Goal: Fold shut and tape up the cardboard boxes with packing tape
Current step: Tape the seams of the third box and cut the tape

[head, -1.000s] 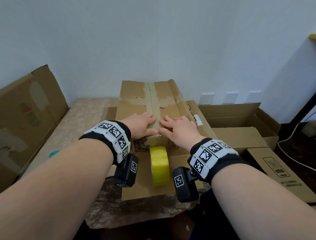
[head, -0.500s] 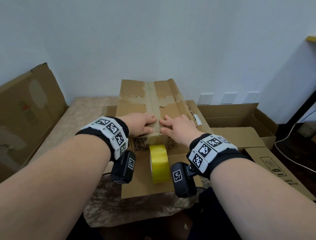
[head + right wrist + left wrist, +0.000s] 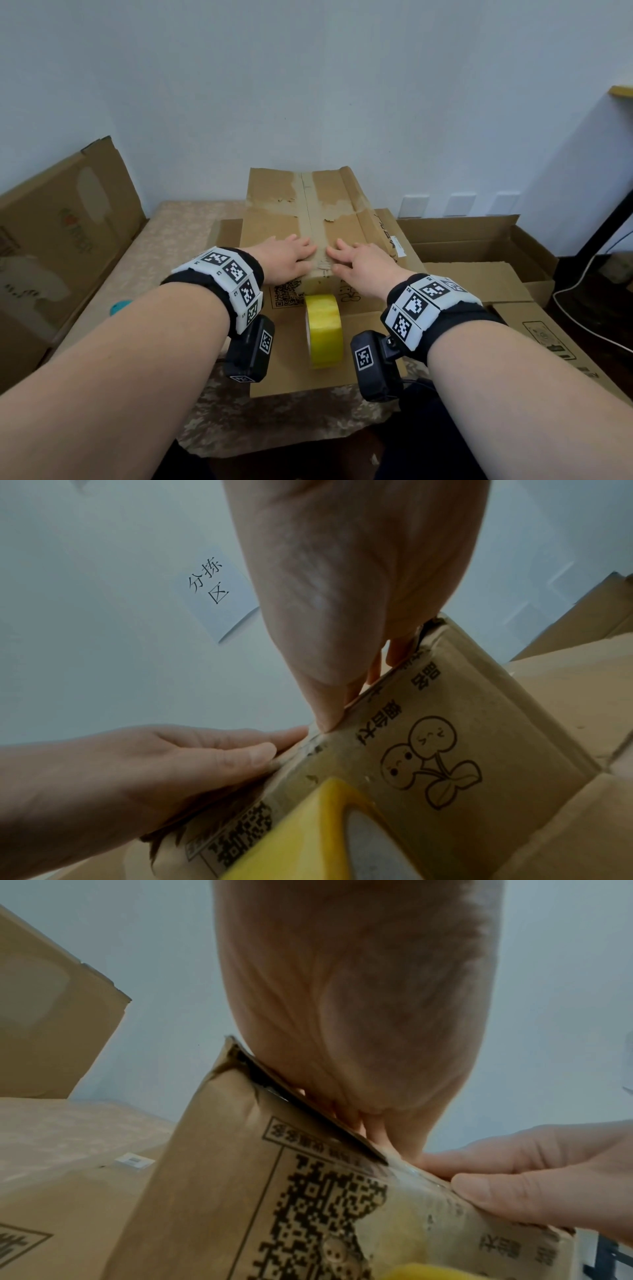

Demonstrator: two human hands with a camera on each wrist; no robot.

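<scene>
On the long brown cardboard box, you are pressing both flaps flat at the taped seam.
Your left hand and right hand are lying open, gripping nothing; easing off risks flaps springing apart, the yellow packing-tape roll standing just in front.

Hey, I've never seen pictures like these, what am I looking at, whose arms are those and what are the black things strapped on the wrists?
No machine: a person wears cameras. One picture comes from the head, the other two from small black cameras under each wrist. The left hand and right hand lie flat on the closed cardboard box, pressing down clear tape along its middle seam. Neither hand holds anything. A yellow tape roll stands on edge against the box's near side, on flattened cardboard over the table.
</scene>
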